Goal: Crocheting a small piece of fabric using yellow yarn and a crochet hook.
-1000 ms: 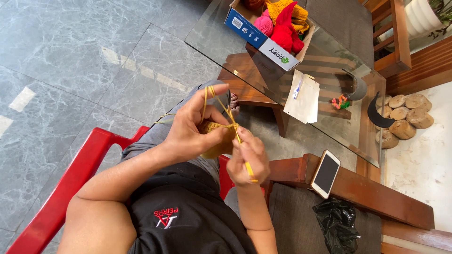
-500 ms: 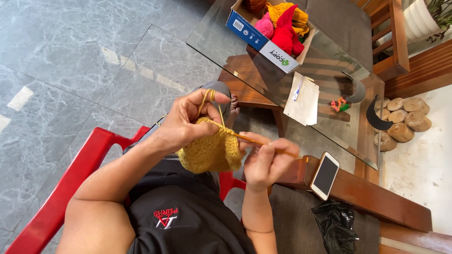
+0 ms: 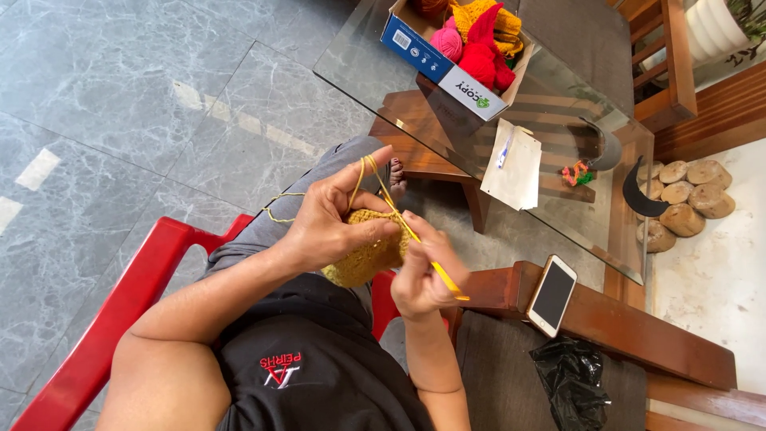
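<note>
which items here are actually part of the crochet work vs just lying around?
In use:
left hand, pinching the mustard crochet piece, yellow yarn strand looped over its finger
right hand, holding the yellow crochet hook

Lying about:
phone on the wooden armrest
box of yarn, white paper on the glass table
black plastic bag

Glass table (image 3: 558, 231) blocks ahead; open floor (image 3: 120, 104) left.

A phone (image 3: 552, 294) lies beside what looks like a black bag (image 3: 571, 382).
</note>
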